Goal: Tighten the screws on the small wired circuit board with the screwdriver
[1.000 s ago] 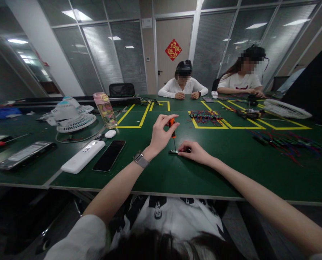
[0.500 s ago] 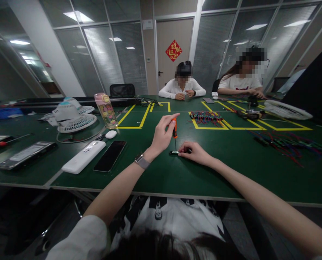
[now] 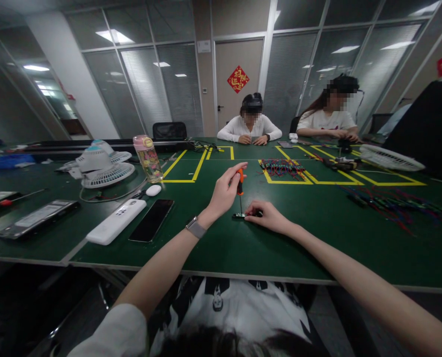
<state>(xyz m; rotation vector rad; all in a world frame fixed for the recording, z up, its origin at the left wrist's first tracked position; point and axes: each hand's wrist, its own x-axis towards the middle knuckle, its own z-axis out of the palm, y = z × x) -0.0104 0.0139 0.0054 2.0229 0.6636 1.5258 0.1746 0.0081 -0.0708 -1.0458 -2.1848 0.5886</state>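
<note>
My left hand (image 3: 224, 189) is closed around the orange-and-black handle of a screwdriver (image 3: 240, 184), which stands upright. Its thin shaft points down to a small green circuit board (image 3: 238, 215) lying on the green table. My right hand (image 3: 264, 215) pinches the right end of that board between its fingers and rests on the tabletop. A dark round piece shows by the right fingers; I cannot make out what it is. Whether the screwdriver tip sits in a screw is too small to tell.
To the left lie a black phone (image 3: 152, 220), a white power bank (image 3: 116, 221), a white earphone case (image 3: 154, 190), a bottle (image 3: 148, 159) and a fan (image 3: 107, 173). Wired boards (image 3: 283, 168) lie inside yellow tape ahead, with more wired boards (image 3: 395, 202) at right. Two people sit across the table.
The whole view has shifted slightly downward in the frame. My left fingers have moved a little on the screwdriver handle; my right hand stays on the board.
</note>
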